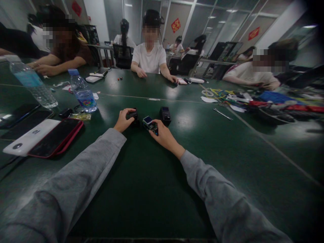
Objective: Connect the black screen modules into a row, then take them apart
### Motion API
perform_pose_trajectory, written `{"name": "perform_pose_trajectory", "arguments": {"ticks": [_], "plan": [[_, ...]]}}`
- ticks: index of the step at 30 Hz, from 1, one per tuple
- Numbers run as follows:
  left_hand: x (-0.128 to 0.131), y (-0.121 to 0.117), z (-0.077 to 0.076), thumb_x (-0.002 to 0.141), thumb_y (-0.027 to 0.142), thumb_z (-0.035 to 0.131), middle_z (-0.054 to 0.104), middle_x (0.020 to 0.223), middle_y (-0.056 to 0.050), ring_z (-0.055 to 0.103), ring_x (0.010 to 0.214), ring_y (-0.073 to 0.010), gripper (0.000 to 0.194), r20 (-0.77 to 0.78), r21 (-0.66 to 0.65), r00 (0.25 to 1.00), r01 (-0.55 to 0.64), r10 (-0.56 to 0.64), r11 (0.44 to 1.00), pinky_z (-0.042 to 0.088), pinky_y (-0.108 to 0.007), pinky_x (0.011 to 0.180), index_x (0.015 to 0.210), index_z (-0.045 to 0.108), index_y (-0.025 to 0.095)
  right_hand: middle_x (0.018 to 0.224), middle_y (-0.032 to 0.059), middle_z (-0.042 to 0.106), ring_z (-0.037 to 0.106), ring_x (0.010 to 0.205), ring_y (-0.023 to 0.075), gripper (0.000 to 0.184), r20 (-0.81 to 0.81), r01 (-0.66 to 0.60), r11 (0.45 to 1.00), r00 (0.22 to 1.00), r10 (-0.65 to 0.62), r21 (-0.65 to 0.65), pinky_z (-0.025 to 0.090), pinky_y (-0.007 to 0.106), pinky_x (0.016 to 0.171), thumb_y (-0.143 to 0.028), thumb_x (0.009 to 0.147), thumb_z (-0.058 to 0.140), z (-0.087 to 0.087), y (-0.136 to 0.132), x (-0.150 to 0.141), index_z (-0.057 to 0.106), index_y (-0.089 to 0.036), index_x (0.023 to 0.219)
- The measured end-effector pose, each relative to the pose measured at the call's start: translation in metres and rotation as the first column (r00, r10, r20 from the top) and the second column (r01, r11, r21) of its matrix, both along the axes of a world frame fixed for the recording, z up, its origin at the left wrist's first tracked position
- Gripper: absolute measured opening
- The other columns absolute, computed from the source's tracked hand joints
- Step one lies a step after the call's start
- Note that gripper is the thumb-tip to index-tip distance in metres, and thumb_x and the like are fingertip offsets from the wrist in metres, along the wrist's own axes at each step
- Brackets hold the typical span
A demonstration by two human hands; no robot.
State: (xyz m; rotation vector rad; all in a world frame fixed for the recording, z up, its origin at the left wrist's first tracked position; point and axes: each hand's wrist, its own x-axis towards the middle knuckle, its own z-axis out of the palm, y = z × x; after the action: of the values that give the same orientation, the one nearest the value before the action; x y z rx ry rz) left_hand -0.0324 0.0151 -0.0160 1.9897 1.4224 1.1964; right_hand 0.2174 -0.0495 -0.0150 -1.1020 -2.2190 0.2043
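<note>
- Left hand point(123, 120): partly curled, thumb and fingers closed around a dark case point(133, 118); whether the case rested on the table or was raised, could not tell.
- Right hand point(164, 135): fingers bent, thumb on the near side, gripping a circuit board point(152, 126) by its right part. A small screen point(147, 119) faced up at the board's far left end.
- Board's place: in front of the person, between the dark case and a black box point(165, 115), well apart from the bottles.
- Black box: upright on the green table point(162, 195), just beyond the right hand, apart from it.
- To the left: two bottles point(83, 92) point(34, 84), the nearer-to-centre one blue-capped; before them a white power bank point(30, 136) beside a phone point(57, 136) in a red case.
- To the right: a wrench point(222, 114) lying alone, then a heap of cables point(220, 93) and cloth-like items, details blurred.
- Across the table: a co-worker in a white shirt point(149, 56), one hand point(173, 79) on a small dark object, too small to name.
</note>
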Motion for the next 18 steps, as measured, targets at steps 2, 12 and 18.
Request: {"name": "perform_pose_trajectory", "arguments": {"ticks": [2, 12, 18], "plan": [[0.0, 0.0, -0.001, 0.075, 0.017, 0.055, 0.061, 0.119, -0.006, 0.049, 0.11, -0.0255, 0.04, -0.003, 0.012, 1.0, -0.005, 0.005, 1.0, 0.045, -0.046, 0.096, 0.114, 0.06, 0.022, 0.132, 0.0145, 0.051, 0.056, 0.118, 0.03, 0.049, 0.002, -0.017, 1.0, 1.0, 0.017, 0.003, 0.049, 0.051, 0.1, -0.027, 0.094, 0.056, 0.0, 0.0, 0.0, 0.034, -0.02, 0.137], [-0.005, 0.002, -0.005, 0.075, 0.017, 0.054, 0.06, 0.117, -0.005, 0.049, 0.109, -0.0265, 0.038, 0.017, 0.019, 1.0, -0.004, 0.004, 1.0, 0.046, -0.048, 0.094, 0.112, 0.061, 0.024, 0.132, 0.0111, 0.054, 0.06, 0.113, 0.0289, 0.048, -0.054, 0.116, 0.991, 0.991, -0.12, -0.067, 0.052, 0.049, 0.096, -0.034, 0.095, 0.053, 0.018, -0.071, 0.055, 0.041, -0.024, 0.14], [-0.004, 0.002, -0.004, 0.074, 0.017, 0.054, 0.06, 0.121, -0.006, 0.048, 0.111, -0.027, 0.04, 0.029, -0.003, 0.999, 0.02, -0.02, 1.0, 0.045, -0.048, 0.095, 0.113, 0.061, 0.023, 0.122, 0.0128, 0.06, 0.064, 0.096, 0.0391, 0.06, -0.025, 0.641, 0.767, 0.767, -0.641, 0.016, 0.054, 0.063, 0.079, -0.063, 0.086, 0.054, 0.01, -0.149, 0.205, 0.044, -0.04, 0.14]]}}
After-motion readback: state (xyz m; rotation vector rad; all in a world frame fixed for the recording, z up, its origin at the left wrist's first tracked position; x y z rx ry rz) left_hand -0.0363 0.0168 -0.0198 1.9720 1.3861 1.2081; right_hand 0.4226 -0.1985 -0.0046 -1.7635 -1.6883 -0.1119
